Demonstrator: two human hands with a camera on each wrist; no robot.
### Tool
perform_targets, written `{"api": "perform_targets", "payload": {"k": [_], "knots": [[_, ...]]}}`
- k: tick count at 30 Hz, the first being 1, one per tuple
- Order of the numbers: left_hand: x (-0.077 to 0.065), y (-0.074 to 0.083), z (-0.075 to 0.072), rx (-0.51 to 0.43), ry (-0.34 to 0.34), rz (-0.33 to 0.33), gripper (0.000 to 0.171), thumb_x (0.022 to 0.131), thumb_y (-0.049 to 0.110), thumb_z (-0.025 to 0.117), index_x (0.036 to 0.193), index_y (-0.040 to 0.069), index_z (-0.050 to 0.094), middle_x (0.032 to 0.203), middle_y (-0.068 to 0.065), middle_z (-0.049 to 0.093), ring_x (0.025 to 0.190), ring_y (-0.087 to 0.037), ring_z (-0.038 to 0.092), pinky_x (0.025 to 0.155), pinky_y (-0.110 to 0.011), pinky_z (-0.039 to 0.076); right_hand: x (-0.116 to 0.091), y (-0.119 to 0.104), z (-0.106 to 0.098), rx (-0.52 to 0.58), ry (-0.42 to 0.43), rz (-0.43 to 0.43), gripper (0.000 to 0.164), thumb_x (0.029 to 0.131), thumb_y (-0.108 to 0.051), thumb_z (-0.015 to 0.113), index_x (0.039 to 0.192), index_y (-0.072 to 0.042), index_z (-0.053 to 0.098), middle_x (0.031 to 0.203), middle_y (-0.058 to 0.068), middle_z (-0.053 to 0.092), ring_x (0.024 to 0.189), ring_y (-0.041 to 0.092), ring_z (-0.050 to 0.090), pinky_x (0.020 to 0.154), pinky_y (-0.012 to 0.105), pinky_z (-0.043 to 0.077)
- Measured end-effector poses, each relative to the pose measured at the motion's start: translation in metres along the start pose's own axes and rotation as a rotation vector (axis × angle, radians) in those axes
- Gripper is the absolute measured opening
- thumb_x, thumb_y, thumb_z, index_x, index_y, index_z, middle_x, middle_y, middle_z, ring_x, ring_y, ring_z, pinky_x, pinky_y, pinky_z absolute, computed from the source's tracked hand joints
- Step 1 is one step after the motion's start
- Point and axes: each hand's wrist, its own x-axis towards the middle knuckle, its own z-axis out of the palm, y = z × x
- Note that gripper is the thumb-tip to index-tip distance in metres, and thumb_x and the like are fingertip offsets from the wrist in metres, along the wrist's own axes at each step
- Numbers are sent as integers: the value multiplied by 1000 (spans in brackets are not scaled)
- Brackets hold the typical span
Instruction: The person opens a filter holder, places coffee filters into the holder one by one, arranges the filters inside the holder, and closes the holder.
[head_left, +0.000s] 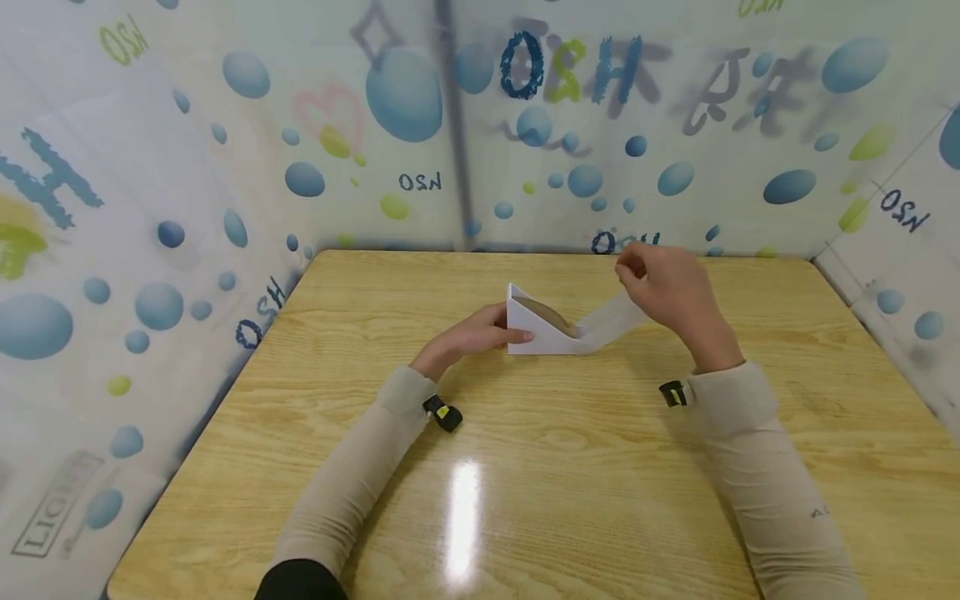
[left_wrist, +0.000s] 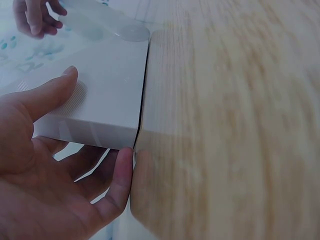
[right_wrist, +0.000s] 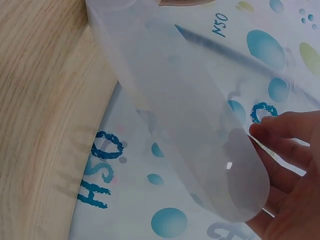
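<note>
A white wedge-shaped dispenser box [head_left: 542, 342] stands on the table with a brownish roll [head_left: 551, 314] showing in its sloping open top. My left hand [head_left: 476, 333] grips the tall back end; in the left wrist view the thumb lies on the box's side [left_wrist: 107, 80] and the fingers are around its back and lower edge. From the low front a translucent strip of tape [head_left: 617, 321] runs up to my right hand [head_left: 670, 287], which pinches its free end above the table. The right wrist view shows the tape [right_wrist: 185, 110] curving loosely, its rounded end at the fingers.
The wooden table [head_left: 570, 467] reaches back to a patterned curtain [head_left: 540, 142] with blue and green drops, which also hangs along both sides. Each wrist wears a small black camera [head_left: 444, 413]. A light reflection lies on the near tabletop.
</note>
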Motion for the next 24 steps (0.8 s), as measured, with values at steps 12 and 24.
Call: {"api": "perform_targets", "payload": {"k": [12,24], "knots": [[2,-1,1,5,1,17,41,103,25,65,140,11,55,127,-12,67,101,-17,58,78,-30,45,-1,12,-13,48,67,29,21,104,-19,60,109,-2,72,100,22,76,85,37,70,74,55,54],[0,0,1,-13,-3,12,41,103,24,65,140,10,55,129,-13,67,104,-17,59,80,-30,46,-5,36,-31,219,-160,143,47,103,-50,60,122,-8,68,119,21,71,109,38,65,92,58,50]]}}
